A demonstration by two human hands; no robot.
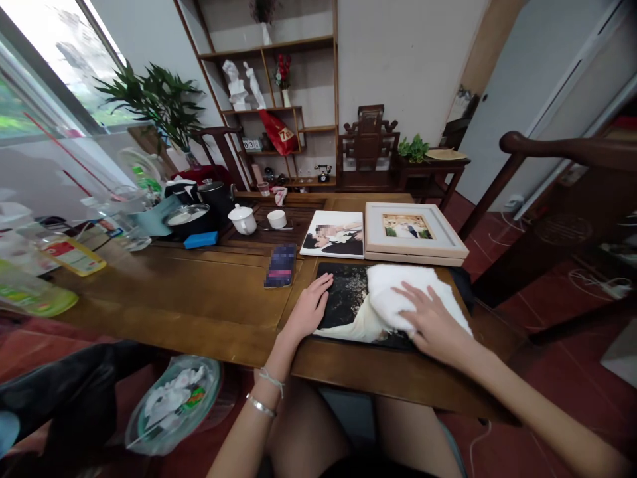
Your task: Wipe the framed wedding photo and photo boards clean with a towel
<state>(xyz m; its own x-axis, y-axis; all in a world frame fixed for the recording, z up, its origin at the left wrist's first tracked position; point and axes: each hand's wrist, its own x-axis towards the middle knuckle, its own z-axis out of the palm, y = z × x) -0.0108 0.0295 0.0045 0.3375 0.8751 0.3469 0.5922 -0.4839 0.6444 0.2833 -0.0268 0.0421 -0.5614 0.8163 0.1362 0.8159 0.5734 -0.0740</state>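
A dark picture panel [343, 292] lies flat at the table's front edge, with pale speckles and a whitish, dress-like shape on it. My left hand [309, 305] rests on its left edge, palm down and fingers stretched out. A folded white towel [385, 282] covers the panel's right part, hiding what is under it. My right hand [430, 322] lies on the towel with its fingers spread. Just behind the panel are a white-edged photo print [332, 234] and a light wooden picture frame [415, 229]. Left of them lies a phone [280, 265], its screen blurred out.
A white lidded teacup [242, 219], a small white cup [277, 219] and a blue block [201, 239] stand further back left. Bottles, including a yellow one [74, 253], line the far left. A lined trash bin [174, 405] stands below; a wooden chair [537, 219] is at right.
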